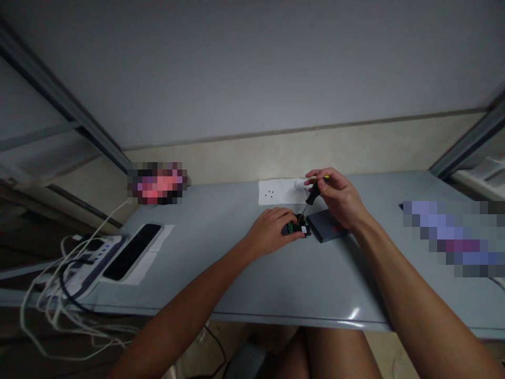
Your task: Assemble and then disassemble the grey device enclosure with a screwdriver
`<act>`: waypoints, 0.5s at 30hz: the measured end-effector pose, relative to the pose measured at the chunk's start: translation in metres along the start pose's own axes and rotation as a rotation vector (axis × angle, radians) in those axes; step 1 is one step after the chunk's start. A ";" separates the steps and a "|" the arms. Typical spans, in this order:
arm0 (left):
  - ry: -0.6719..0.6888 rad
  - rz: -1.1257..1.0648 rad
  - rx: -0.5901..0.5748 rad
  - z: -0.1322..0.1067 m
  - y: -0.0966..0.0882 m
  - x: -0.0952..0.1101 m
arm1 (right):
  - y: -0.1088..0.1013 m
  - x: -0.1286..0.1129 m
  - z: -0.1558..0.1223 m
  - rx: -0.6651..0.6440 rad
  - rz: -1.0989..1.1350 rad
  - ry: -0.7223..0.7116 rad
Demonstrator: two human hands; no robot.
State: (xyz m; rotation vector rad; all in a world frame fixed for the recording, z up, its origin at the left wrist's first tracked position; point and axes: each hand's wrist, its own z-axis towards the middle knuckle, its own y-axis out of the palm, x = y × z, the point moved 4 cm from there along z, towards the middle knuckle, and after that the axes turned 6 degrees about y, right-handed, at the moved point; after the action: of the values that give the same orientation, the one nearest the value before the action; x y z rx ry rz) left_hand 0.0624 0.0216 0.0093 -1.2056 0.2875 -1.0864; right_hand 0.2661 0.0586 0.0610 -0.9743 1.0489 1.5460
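My left hand (272, 230) grips a small black device with a green circuit board (292, 228) showing, held low at the desk. In my right hand (338, 196) is a screwdriver (313, 192) with a black handle and a bit of yellow at its end. Its thin shaft slants down to the device, and the tip appears to meet it; the exact contact spot is too small to make out. A dark grey flat box (325, 226) lies under my right hand, just right of the device. Behind, a white sheet (284, 192) carries several tiny dark screws (269, 194).
On the left lie a phone (134, 251) on white paper and a power strip (97, 263) with tangled white and black cables (51, 321). Blurred-out items sit at the back left and far right of the grey desk (221, 284). A wall rises behind, with metal posts at both sides.
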 end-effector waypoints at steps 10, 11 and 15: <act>0.004 -0.003 0.008 0.002 -0.002 0.001 | -0.001 0.000 0.002 0.014 0.052 0.032; 0.008 -0.005 0.006 0.002 -0.002 0.001 | 0.001 -0.001 0.001 -0.002 0.066 0.038; 0.010 -0.003 0.007 0.002 -0.002 0.001 | 0.003 -0.003 -0.002 -0.012 0.041 0.016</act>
State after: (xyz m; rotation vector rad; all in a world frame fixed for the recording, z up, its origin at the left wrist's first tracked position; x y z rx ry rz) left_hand 0.0634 0.0227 0.0122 -1.1950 0.2898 -1.0960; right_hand 0.2635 0.0557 0.0638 -0.9805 1.0779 1.5823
